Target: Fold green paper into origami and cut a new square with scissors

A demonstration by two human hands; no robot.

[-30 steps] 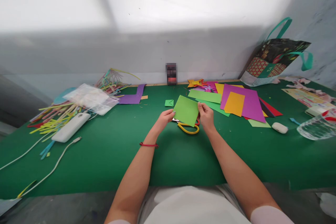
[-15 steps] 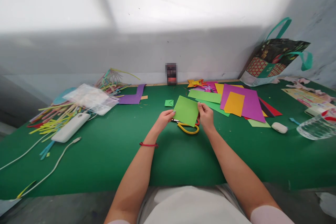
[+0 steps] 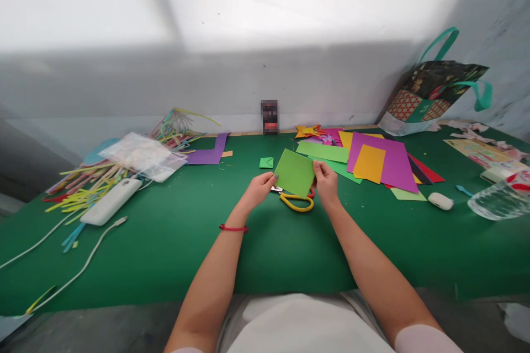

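Note:
A light green square of paper (image 3: 295, 172) is held up between my two hands, tilted above the table. My left hand (image 3: 260, 186) pinches its left corner, with a red string bracelet on that wrist. At the opposite corner my right hand (image 3: 327, 181) grips the paper between thumb and fingers. Below the sheet lie scissors (image 3: 298, 208) with yellow and red handles; the paper and my hands cover part of them. Just beyond my left hand rests a small folded green paper piece (image 3: 266, 162) with crease lines on top.
Coloured paper sheets (image 3: 397, 168) spread to the right, near a white earbud case (image 3: 440, 201) and a plastic bottle (image 3: 503, 198). A patterned bag (image 3: 426, 94) leans at the back right. Leftward are paper strips (image 3: 70, 198), a plastic bag (image 3: 141, 153), a white power bank (image 3: 111, 202) and a cable (image 3: 89, 262).
The green paper has tilted a little, its lower edge rising and its right corner shifting slightly right with my right hand. Both hands keep their hold.

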